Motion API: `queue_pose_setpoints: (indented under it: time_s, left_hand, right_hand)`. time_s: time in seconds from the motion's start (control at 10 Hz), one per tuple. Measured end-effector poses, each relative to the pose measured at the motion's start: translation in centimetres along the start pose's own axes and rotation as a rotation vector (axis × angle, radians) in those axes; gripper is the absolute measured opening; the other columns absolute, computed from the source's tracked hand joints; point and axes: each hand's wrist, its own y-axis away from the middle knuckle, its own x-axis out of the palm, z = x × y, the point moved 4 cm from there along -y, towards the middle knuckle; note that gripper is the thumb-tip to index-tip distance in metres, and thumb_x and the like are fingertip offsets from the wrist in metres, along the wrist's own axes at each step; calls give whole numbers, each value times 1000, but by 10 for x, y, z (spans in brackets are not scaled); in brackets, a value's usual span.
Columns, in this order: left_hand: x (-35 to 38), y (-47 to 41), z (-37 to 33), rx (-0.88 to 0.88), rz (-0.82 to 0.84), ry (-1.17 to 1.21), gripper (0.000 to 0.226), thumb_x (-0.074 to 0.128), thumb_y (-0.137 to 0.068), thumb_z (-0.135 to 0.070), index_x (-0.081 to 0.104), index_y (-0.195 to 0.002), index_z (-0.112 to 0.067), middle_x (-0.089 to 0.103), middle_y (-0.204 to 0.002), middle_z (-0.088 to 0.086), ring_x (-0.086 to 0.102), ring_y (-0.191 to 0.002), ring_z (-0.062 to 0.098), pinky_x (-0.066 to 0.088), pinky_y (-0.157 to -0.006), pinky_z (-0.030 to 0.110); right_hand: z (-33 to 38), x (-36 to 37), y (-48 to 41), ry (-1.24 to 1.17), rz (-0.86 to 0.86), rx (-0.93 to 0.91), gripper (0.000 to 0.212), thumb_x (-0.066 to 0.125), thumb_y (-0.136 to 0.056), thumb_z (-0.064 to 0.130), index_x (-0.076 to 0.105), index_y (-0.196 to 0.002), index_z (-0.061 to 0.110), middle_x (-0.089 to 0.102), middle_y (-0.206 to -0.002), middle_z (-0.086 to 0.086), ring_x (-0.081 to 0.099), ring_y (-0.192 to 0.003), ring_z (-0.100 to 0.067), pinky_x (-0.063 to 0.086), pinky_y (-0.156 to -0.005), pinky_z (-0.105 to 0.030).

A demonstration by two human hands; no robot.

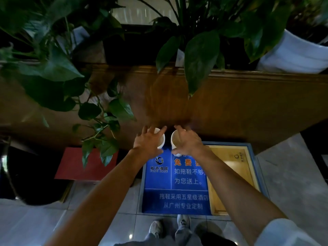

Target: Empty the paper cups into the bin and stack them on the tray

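Note:
Two white paper cups are held upright side by side in front of the wooden counter's edge. My left hand [149,141] reaches over the left paper cup [162,141] with fingers spread around its rim. My right hand [190,142] grips the right paper cup [174,140], which holds brownish liquid. Both cups hang above a blue printed sign [177,176]. A light wooden tray [230,174] with a blue frame lies to the right of the sign, on the floor. A dark round bin [26,174] stands at the lower left.
A brown wooden counter [230,107] runs across the view, with leafy plants [58,68] in white pots [294,54] hanging over it. A red mat [71,164] lies to the left of the sign. My shoes [168,228] stand on grey floor tiles.

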Motion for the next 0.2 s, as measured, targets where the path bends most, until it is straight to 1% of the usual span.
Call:
queue_pose_setpoints:
  time_s: [0.1,0.2]
  left_hand:
    - [-6,9,2,7,-53,32,96,70,-76,-50,6,-147,-41,22,-155,10,18,-143,40,38,-107,59]
    - [-10,22,1,20,-130,77,90,67,-77,-52,11,-146,-41,26,-152,6,24,-140,38,42,-102,58]
  right_hand:
    - [-4,-1,12,-38,-50,-8,118,85,-57,47,14,-150,33,29,-150,-13,30,-137,-37,40,-104,-50]
    - [-6,-3,27,-50,-90,-21,118,83,-60,50,11,-151,33,24,-152,-14,24,-139,-37,35,-108,-49]
